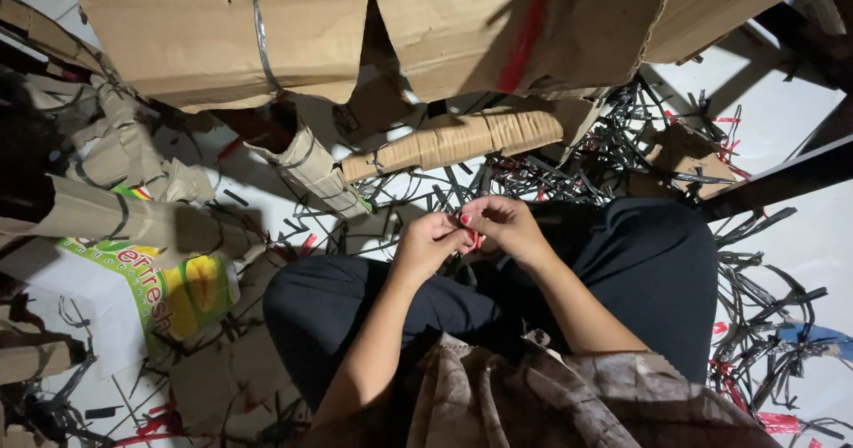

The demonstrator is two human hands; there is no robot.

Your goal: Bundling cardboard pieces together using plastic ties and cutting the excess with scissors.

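**Working a small red piece between both hands, seated among cut strapping**

Pinching is the word for this moment: the left hand (428, 242) and the right hand (506, 228) meet just above the lap, fingertips pressed together around a small red strip (478, 240) that shows only as a sliver between them. Both hands are curled closed on it, thumbs and forefingers touching; what the piece is exactly cannot be told, since it is mostly hidden (it does match the red scraps lying on the floor).

The person sits cross-legged in dark trousers (657, 279) with a brown patterned cloth (533, 404) over the lap. Just beyond the hands lies a tangle of black strapping offcuts (569, 172), and past that a long bundle of folded cardboard (453, 141) tied round with bands. A big cardboard box (267, 30) with a strap over it hangs over the top of the view; a printed white-and-green carton (151, 288) lies flat at the left, well apart from the hands.

Judging from the grip, the step in hand is fine fingertip work on the strip, pulling, folding or separating it. The next move would seem to call for a firm pinch on both sides and a steady pull, with the strip held clear of the loose strapping below so nothing catches.
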